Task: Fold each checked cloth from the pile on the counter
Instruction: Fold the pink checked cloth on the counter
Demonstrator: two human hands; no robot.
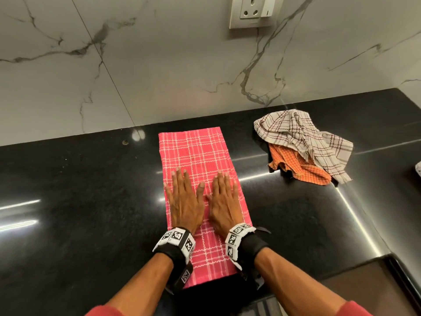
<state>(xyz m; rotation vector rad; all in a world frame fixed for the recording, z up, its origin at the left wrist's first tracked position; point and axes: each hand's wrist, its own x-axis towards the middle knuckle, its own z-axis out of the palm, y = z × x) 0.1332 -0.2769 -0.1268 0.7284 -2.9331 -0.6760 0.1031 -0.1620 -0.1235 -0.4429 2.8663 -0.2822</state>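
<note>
Head view, looking down from where the person stands: two red sleeves at the bottom edge, then a marker-printed band on each wrist, the left band [176,241] and the right band [238,238]. Just beyond them the left hand [183,201] and the right hand [224,201] lie side by side, palms down, with straight fingers close together. They press flat on the pink checked cloth [198,151] and hold nothing.

That cloth lies on the black counter [79,190] as a long narrow strip running away from the person. Its edges are fairly square and its surface is smooth. From its shape I would say it has been folded lengthwise at least once and the hands are flattening it, though the layers cannot be counted from here. It looks too long to be finished, so a crosswise fold or two is probably to come.

Further back and to the right, well apart from the pink strip, sits the pile [323,153]. A white-and-brown checked cloth [296,131] is crumpled over an orange checked cloth [303,172], and neither is folded yet. No finished, folded cloth shows anywhere on the counter, so the job looks to be in its early part.

Behind everything rises the veined marble wall [159,65], with a socket plate [251,11] high up.
</note>
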